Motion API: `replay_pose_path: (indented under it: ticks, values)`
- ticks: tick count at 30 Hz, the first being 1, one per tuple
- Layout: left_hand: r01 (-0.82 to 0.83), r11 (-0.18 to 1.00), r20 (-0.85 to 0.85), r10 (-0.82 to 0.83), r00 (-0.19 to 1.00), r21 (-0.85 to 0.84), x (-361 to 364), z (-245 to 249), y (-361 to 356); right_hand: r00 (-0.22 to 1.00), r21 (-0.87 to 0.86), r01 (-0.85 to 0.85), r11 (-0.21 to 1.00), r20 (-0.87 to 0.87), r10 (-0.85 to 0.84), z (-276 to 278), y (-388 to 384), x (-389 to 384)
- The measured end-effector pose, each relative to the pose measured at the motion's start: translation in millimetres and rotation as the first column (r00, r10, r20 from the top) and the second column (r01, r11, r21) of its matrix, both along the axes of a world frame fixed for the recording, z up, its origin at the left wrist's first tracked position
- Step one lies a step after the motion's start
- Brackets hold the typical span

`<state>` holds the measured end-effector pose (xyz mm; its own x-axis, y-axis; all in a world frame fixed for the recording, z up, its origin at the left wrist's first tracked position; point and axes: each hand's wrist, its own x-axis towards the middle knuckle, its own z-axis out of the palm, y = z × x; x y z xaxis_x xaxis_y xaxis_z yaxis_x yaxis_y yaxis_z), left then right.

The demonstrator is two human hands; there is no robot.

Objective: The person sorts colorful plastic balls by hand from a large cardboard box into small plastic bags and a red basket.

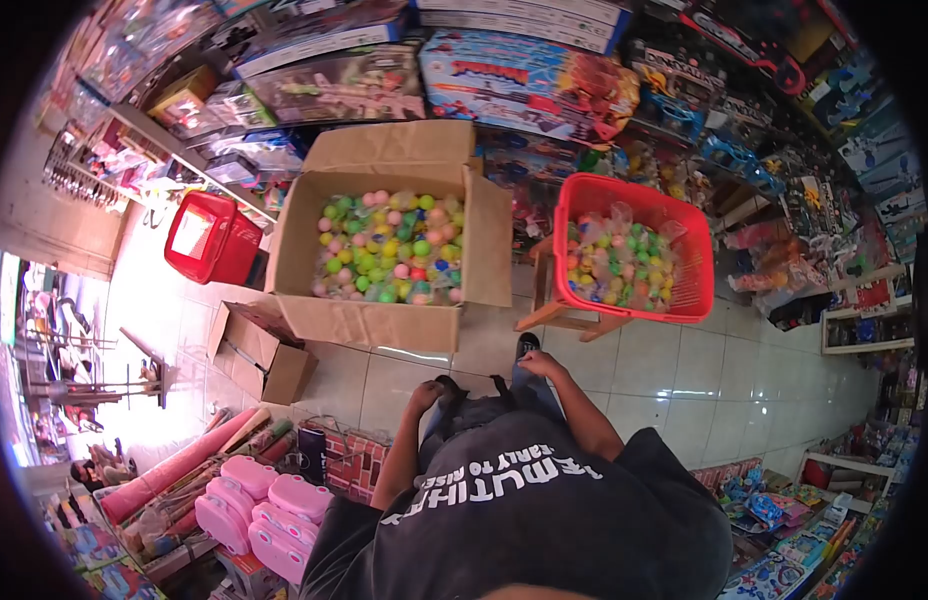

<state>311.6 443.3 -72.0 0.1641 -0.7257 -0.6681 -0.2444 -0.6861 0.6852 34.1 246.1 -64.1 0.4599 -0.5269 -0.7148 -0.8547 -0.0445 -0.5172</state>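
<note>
My left hand (424,396) rests near my left knee with its fingers curled in, and nothing shows in it. My right hand (541,366) lies by my right knee, also with curled fingers and no object visible. In front of me stands an open cardboard box (374,325) holding many small colourful balls (389,245). To its right, a red plastic basket (634,305) sits on a wooden stool (554,312), filled with similar balls (624,260) and some clear plastic bags. Both hands are apart from the box and the basket.
A red lidded container (212,240) stands left of the box, with a smaller carton (259,355) below it. Pink cases (249,510) and rolled material (179,465) lie at lower left. Shelves of boxed toys (524,85) line the back and right. The floor (674,365) is tiled.
</note>
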Motion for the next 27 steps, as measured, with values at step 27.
replay_pose_path:
  ticks: [27]
  values:
    - [-0.293, 0.653, -0.122, 0.295, 0.948, -0.698, 177.5, 274.0, -112.6, 0.637, 0.167, 0.038, 0.985, 0.755, -0.153, 209.9, -73.6, 297.7]
